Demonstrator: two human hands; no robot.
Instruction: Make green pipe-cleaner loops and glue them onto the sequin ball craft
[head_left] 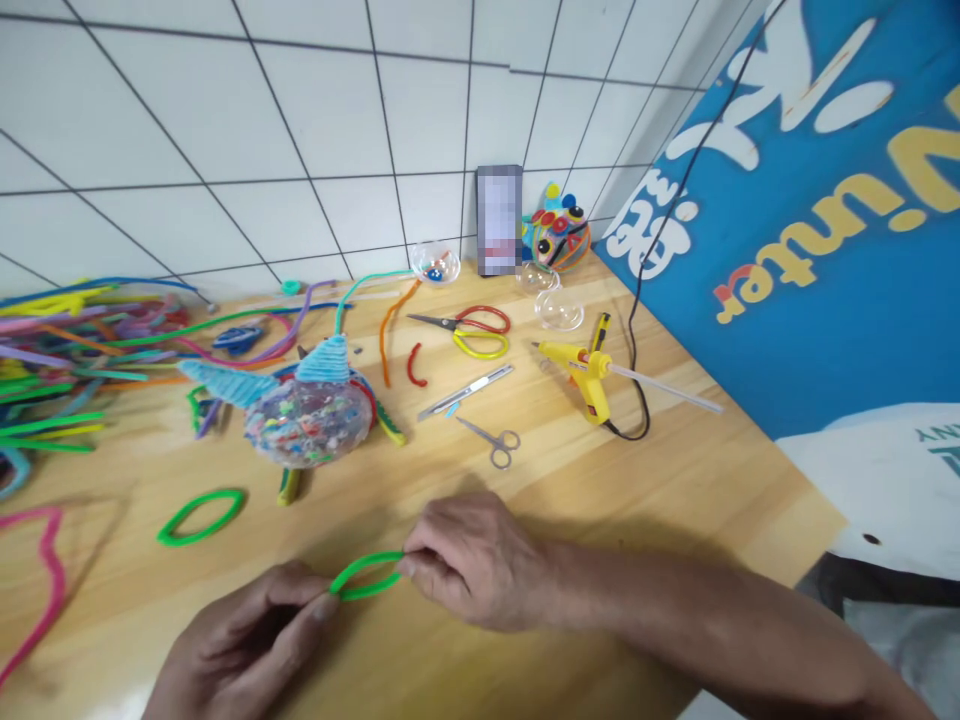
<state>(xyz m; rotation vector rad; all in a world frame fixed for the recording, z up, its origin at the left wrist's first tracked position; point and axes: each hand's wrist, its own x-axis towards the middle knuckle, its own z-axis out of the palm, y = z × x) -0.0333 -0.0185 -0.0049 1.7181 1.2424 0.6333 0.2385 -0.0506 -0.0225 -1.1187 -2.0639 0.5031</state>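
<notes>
A green pipe cleaner (367, 590), bent into a pointed oval loop, is held level above the wooden table. My left hand (255, 635) pinches its left tip between thumb and forefinger. At the other tip, my right hand (476, 565) is closed on it with thumb and fingers. A second green pipe cleaner loop (201, 517) of much the same shape lies flat to the left. Behind it stands a clear plastic fish body (307, 425) filled with colourful scraps, with light blue wrapped fins (324, 360) on top.
Red-and-yellow scissors (480, 330), a utility knife (466, 391), small metal scissors (495, 440) and a yellow glue gun (581, 375) with a black cord lie behind my hands. Loose pipe cleaners (67, 330) are heaped left. A phone (499, 220) and a decorated fish (556, 235) stand by the tiled wall.
</notes>
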